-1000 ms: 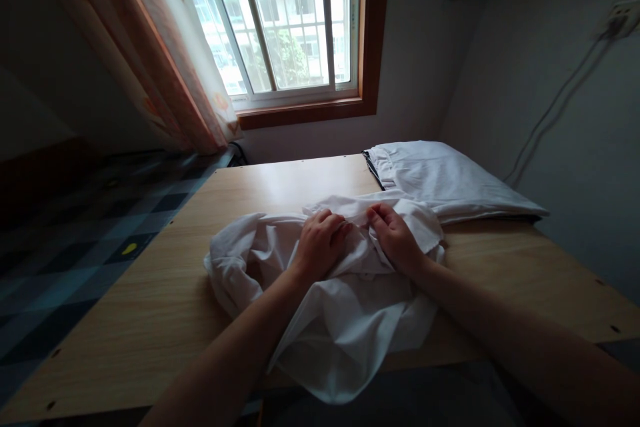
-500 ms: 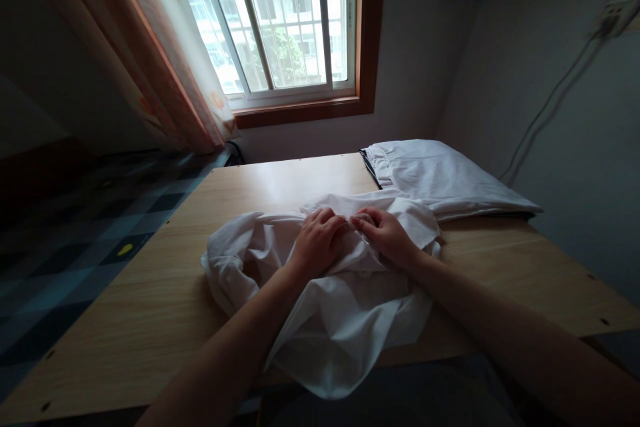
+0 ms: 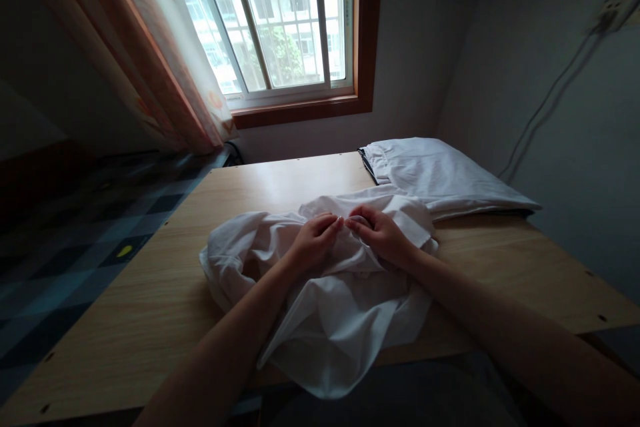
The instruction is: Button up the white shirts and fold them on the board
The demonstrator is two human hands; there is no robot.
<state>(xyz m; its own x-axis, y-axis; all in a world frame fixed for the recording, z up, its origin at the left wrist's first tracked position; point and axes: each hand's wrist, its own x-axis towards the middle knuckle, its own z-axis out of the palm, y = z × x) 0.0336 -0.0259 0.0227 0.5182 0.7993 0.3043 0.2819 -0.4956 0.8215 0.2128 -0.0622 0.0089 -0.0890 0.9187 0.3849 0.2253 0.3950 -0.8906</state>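
Observation:
A crumpled white shirt (image 3: 335,320) is spread over the front of the wooden table, one part hanging past the near edge. My left hand (image 3: 316,237) is closed in a pinch on the cloth near the middle of the garment. Just to its right, my right hand (image 3: 379,230) pinches a bunched fold of the same cloth. The fingertips of both hands almost meet. Whatever small detail lies between them is too small to make out.
Folded white clothing (image 3: 445,170) with a dark edge lies at the table's back right. The wooden table (image 3: 165,273) borders a checked bed cover (image 3: 75,253) on the left. Beyond are a curtain (image 3: 165,67) and a window (image 3: 280,20); a cable (image 3: 545,97) runs down the right wall.
My left hand's fingers have drawn together into a pinch and point more toward the right hand. My right hand has shifted slightly left. The shirt lies nearly as before.

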